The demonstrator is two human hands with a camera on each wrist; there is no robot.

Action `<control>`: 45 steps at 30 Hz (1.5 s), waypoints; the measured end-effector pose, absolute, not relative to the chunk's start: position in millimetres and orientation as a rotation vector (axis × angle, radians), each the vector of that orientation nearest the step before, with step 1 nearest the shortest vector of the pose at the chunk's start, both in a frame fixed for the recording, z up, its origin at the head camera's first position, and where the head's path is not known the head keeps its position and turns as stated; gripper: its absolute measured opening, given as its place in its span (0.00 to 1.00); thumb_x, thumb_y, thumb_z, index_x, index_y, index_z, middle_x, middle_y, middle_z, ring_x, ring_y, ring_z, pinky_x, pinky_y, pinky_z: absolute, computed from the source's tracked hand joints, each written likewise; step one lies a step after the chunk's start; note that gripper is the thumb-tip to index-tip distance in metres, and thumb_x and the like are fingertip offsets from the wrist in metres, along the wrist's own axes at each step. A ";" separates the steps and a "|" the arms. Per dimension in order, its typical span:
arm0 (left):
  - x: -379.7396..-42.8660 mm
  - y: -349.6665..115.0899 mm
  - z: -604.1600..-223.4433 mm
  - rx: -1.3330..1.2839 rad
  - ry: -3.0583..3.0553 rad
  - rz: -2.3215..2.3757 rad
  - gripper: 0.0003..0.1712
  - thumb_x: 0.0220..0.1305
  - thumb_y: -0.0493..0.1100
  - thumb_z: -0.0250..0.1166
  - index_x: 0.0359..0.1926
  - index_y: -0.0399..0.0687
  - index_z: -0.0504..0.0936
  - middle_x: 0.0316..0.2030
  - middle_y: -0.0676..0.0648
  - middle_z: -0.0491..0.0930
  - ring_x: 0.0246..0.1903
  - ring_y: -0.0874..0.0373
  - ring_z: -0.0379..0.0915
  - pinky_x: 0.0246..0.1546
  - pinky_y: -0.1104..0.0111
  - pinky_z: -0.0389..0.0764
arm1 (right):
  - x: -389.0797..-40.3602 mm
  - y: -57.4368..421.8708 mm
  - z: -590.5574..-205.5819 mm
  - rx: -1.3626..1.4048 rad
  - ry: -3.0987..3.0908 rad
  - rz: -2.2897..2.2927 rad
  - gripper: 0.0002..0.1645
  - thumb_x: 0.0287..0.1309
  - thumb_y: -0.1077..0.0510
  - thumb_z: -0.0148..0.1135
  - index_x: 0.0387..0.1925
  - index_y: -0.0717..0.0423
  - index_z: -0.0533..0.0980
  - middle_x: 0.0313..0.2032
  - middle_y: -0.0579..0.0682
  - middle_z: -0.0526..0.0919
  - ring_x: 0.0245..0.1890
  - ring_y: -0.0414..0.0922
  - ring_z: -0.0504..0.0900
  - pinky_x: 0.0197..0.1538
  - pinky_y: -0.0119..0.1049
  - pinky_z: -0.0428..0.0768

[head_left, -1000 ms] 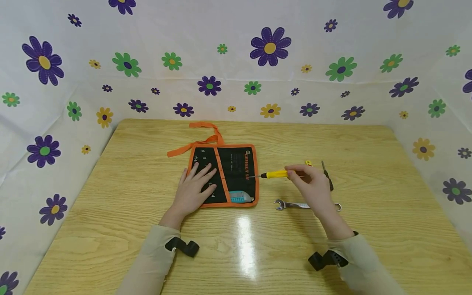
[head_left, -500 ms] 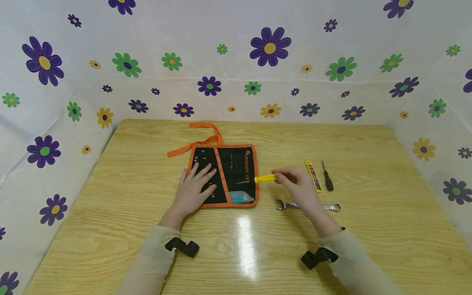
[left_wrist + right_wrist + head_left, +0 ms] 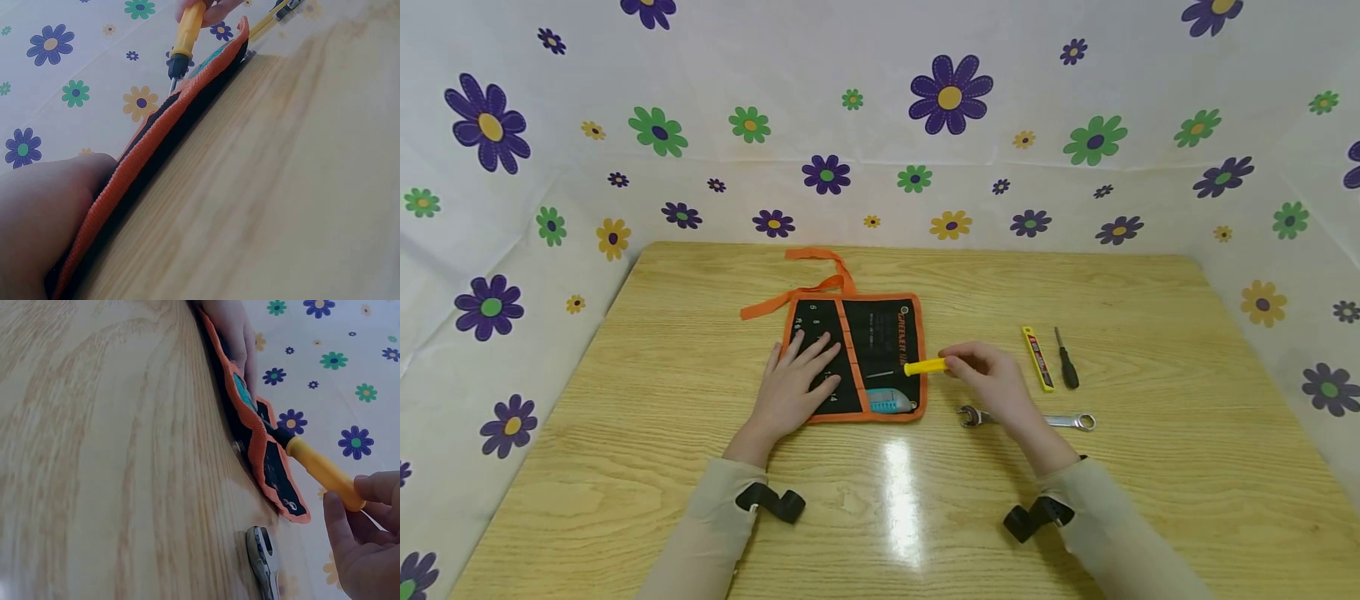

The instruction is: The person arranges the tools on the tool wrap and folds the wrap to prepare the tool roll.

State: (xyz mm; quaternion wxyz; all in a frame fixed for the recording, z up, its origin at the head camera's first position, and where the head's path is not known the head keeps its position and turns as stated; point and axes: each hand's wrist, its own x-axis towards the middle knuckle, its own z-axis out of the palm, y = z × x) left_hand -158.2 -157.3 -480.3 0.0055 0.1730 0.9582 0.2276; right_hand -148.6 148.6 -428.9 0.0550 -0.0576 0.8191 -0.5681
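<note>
A black tool pouch (image 3: pixel 880 333) with orange edging lies on the wooden table. My left hand (image 3: pixel 795 379) rests on its left part with the fingers spread. Between thumb and fingers, my right hand (image 3: pixel 992 379) pinches the handle end of a yellow screwdriver (image 3: pixel 927 366). Its thin metal shaft points left over the pouch, toward the slanted orange strip across the pockets. In the right wrist view the yellow handle (image 3: pixel 322 469) slopes down toward the pouch. A light blue utility knife (image 3: pixel 887 400) sits in the pouch's lower pocket, close by the shaft.
A combination wrench (image 3: pixel 1067 422) lies beneath the right forearm. To its upper right are a yellow blade pack (image 3: pixel 1038 358) and a small black screwdriver (image 3: pixel 1067 367). Loose orange ties (image 3: pixel 820 283) trail from the pouch's top edge. A flower-print cloth (image 3: pixel 880 108) stands behind the table.
My right hand has moved left with the yellow screwdriver, bringing it over the pouch and uncovering the blade pack. The left hand stays in place.
</note>
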 end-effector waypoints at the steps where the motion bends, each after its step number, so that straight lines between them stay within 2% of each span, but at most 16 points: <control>1: -158.3 -157.4 -480.4 0.541 3.000 0.711 0.31 0.71 0.59 0.50 0.71 0.59 0.62 0.72 0.54 0.54 0.73 0.48 0.34 0.68 0.47 0.31 | -149.0 147.8 -429.8 -0.178 2.492 -1.710 0.15 0.66 0.56 0.58 0.48 0.60 0.80 0.45 0.55 0.82 0.42 0.49 0.81 0.49 0.45 0.79; 9: -158.8 -157.2 -480.6 0.541 2.999 0.716 0.31 0.71 0.60 0.50 0.71 0.59 0.62 0.72 0.54 0.54 0.73 0.48 0.35 0.68 0.47 0.31 | -154.7 140.4 -435.8 -0.262 2.535 -1.580 0.15 0.66 0.55 0.58 0.48 0.60 0.81 0.43 0.54 0.83 0.41 0.48 0.82 0.45 0.40 0.80; 15: -159.6 -157.1 -481.5 0.539 2.999 0.711 0.32 0.71 0.60 0.49 0.72 0.59 0.62 0.72 0.54 0.53 0.73 0.48 0.34 0.68 0.47 0.31 | -162.5 134.4 -433.7 -0.343 2.584 -1.428 0.12 0.65 0.58 0.59 0.46 0.57 0.82 0.44 0.51 0.83 0.41 0.47 0.80 0.45 0.42 0.79; 21: -159.7 -157.4 -480.7 0.545 3.001 0.711 0.32 0.71 0.60 0.49 0.72 0.59 0.62 0.72 0.53 0.54 0.73 0.48 0.35 0.67 0.47 0.31 | -172.2 124.7 -430.5 -0.560 2.644 -1.172 0.08 0.62 0.61 0.61 0.41 0.55 0.84 0.41 0.49 0.84 0.41 0.45 0.81 0.45 0.41 0.79; 27: -159.8 -157.3 -479.8 0.549 2.993 0.716 0.32 0.71 0.60 0.49 0.72 0.59 0.62 0.72 0.53 0.54 0.73 0.48 0.35 0.67 0.47 0.30 | -179.8 115.2 -424.9 -0.738 2.656 -1.053 0.10 0.60 0.68 0.61 0.41 0.58 0.83 0.42 0.52 0.84 0.43 0.47 0.82 0.45 0.38 0.80; 37: -160.1 -158.3 -481.7 0.544 2.994 0.705 0.31 0.71 0.60 0.49 0.72 0.60 0.62 0.72 0.54 0.53 0.73 0.48 0.34 0.68 0.47 0.30 | -186.6 105.2 -427.0 -0.863 2.721 -0.921 0.12 0.53 0.73 0.64 0.36 0.57 0.85 0.39 0.51 0.85 0.43 0.48 0.82 0.43 0.37 0.81; 45: -160.5 -158.6 -484.3 0.543 3.004 0.702 0.31 0.71 0.61 0.48 0.72 0.61 0.61 0.72 0.54 0.53 0.73 0.49 0.34 0.68 0.47 0.30 | -188.0 100.8 -425.5 -0.850 2.736 -0.870 0.13 0.54 0.74 0.63 0.36 0.57 0.85 0.39 0.50 0.85 0.43 0.48 0.83 0.42 0.36 0.81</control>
